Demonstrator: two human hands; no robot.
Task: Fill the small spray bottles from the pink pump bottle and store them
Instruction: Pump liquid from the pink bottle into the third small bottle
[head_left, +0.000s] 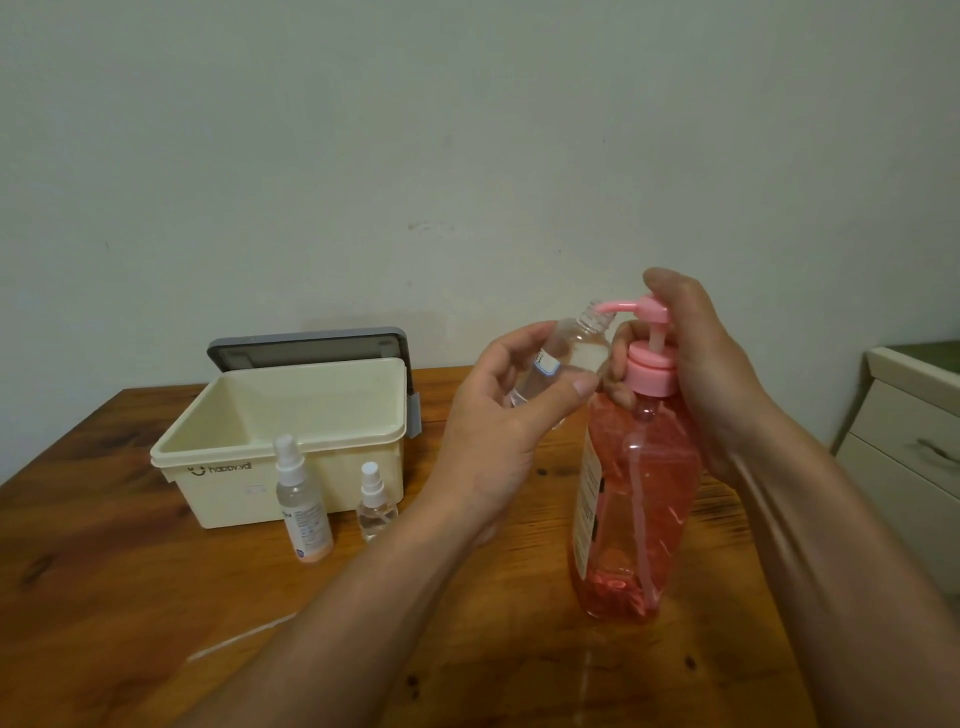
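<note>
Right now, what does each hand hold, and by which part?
The left hand holds the uncapped small bottle by its body. The right hand grips the pink pump bottle around its neck and pump head.

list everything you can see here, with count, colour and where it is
pink pump bottle: one, pink, on table right of centre
uncapped small bottle: one, clear, mouth at pump spout
capped spray bottles: two, clear, white tops, before the box
storage box: one, cream, open, table's back left
lid: one, grey, upright behind box
table: one, brown wood
drawer unit: one, cream, far right
left hand: holds uncapped small bottle
right hand: grips pump head
</note>
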